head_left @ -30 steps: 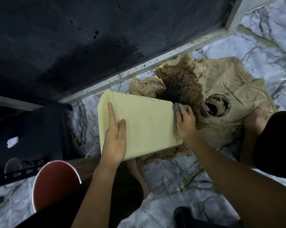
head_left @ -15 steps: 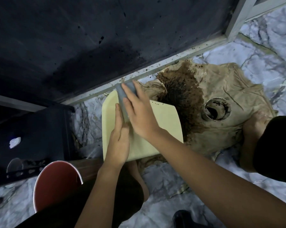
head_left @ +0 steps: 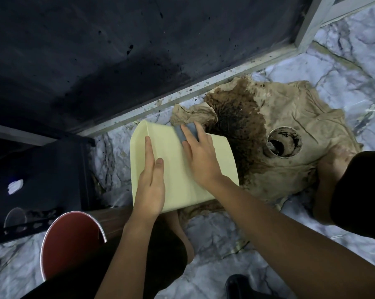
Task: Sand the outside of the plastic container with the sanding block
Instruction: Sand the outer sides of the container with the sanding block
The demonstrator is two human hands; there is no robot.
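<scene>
A pale yellow plastic container (head_left: 216, 160) lies tilted on its side over the floor, its flat outer wall facing me. My left hand (head_left: 149, 182) rests flat on that wall near its left lower part, steadying it. My right hand (head_left: 200, 156) presses a grey sanding block (head_left: 186, 131) against the wall near the container's top edge, fingers spread over the block.
A stained beige cloth (head_left: 290, 117) lies on the marble floor to the right, with a round white cup (head_left: 284, 142) of dark residue on it. A red bucket (head_left: 70, 242) stands at lower left. A dark wall and metal frame (head_left: 203, 83) run behind. My knee fills the right edge.
My right hand with the sanding block swept from the container's right edge to its upper left, and has now come back toward the top middle. The left hand stays put.
</scene>
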